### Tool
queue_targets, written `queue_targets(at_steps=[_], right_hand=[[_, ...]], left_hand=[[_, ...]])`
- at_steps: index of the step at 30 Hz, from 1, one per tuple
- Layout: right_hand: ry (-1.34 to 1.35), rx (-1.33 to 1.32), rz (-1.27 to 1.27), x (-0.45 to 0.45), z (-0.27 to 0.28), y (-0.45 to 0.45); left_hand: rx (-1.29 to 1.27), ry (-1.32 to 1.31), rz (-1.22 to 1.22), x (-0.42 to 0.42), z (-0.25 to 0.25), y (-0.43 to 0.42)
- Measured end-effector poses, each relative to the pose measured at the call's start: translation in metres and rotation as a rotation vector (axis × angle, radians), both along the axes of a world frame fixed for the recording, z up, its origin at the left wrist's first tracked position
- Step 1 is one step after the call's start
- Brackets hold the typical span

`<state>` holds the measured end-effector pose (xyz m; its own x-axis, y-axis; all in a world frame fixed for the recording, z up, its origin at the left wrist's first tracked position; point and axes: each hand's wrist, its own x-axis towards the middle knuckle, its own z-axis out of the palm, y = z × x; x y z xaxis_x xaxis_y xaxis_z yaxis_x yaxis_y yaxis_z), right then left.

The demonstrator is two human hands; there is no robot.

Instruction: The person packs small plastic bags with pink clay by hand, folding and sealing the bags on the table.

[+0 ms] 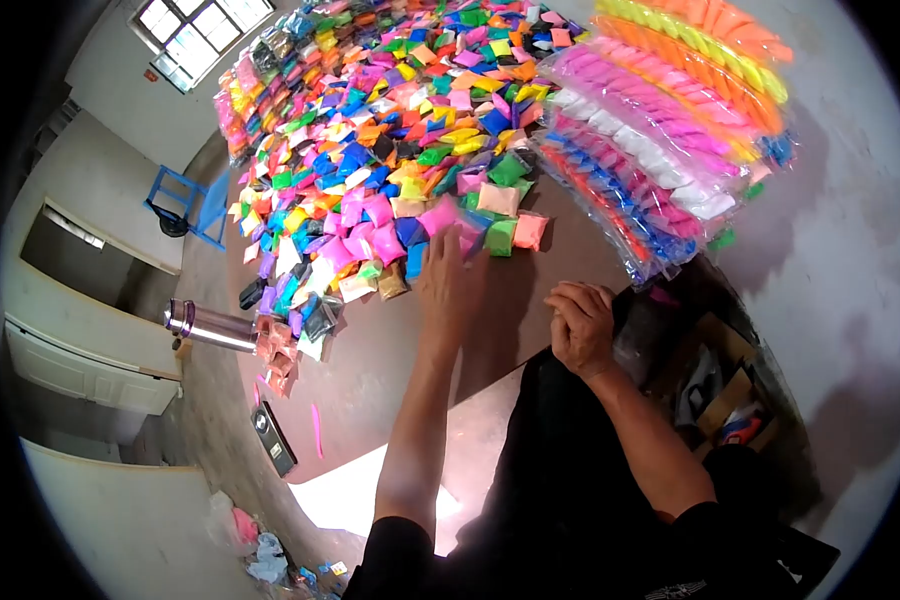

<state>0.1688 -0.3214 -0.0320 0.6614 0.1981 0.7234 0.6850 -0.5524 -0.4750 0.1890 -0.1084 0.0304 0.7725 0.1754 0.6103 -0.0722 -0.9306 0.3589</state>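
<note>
My left hand [450,275] reaches over the near edge of a big heap of small, colourful soft packets [375,160]. Motion smears its fingers, and a blurred pink packet [438,215] is right at the fingertips; whether they grip it cannot be told. Close by are a blue packet [416,262], a green packet [500,237] and a salmon packet [530,232]. My right hand [582,325] is at the table's edge, its fingers curled closed. Anything inside that fist is hidden.
Clear bags of packets in coloured rows [660,130] are stacked at the right. A purple metallic flask [210,325] lies left of the heap. Nearer are a black device [273,440] and a pink strip [317,430]. An open box [735,400] is below right; a blue chair [205,205] stands beyond.
</note>
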Motion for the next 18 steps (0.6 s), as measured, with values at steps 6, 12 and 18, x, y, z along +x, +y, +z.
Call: queue_targets(at_steps=[6,12,18], right_hand=[[0.018,0.041,0.032,0.001,0.001,-0.006],[0.11,0.048,0.07,-0.001,0.007,-0.006],[0.453,0.468,0.235,-0.027,0.027,0.033]], left_hand=[[-0.13,-0.064,-0.011,0.019,-0.032,0.017],[-0.493,0.137,-0.024,-0.038,-0.013,0.001],[-1.065,0.181,-0.107,-0.113,-0.013,-0.022]])
